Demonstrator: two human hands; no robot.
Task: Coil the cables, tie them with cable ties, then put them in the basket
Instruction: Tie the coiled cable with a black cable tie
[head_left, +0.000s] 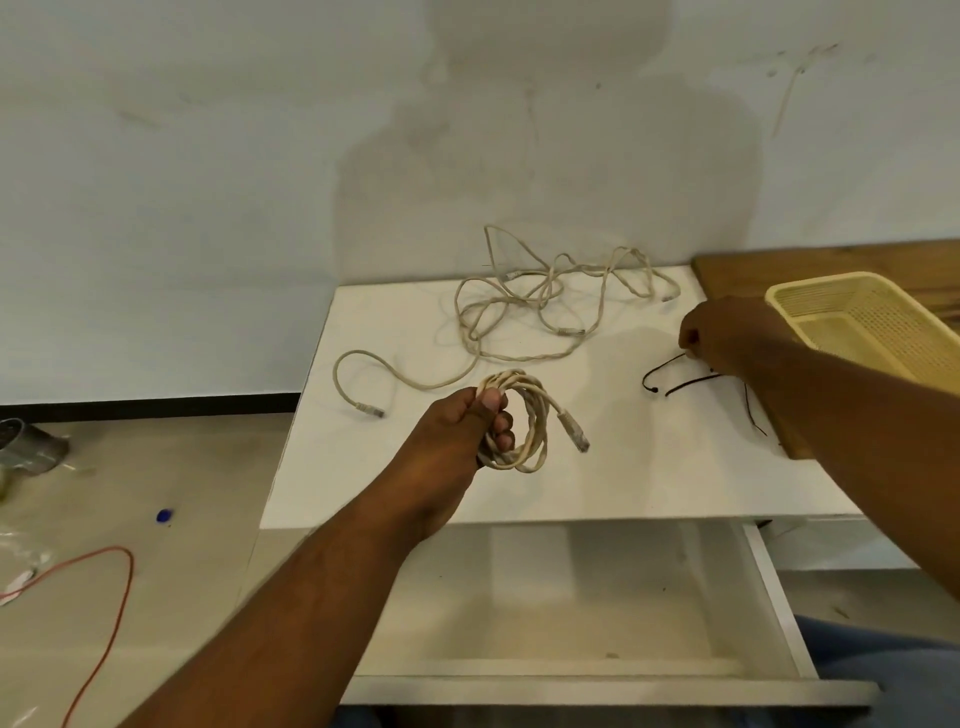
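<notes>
White table (649, 467) against a pale wall: we hold one coil and pinch a tie.
At frame centre our left hand (457, 431) curls its fingers and thumb around the coiled cable (535, 410), lifted just above the tabletop with a plug hanging free at the right. Toward the right, our right hand (727, 338) pinches one end of a black cable tie (655, 375) that lies on the table. Loose cables (519, 306) sprawl in the upper middle. The yellow basket (779, 301) sits at the right edge, only its mesh floor showing; below the table an open drawer (571, 597) shows its pale bottom.
</notes>
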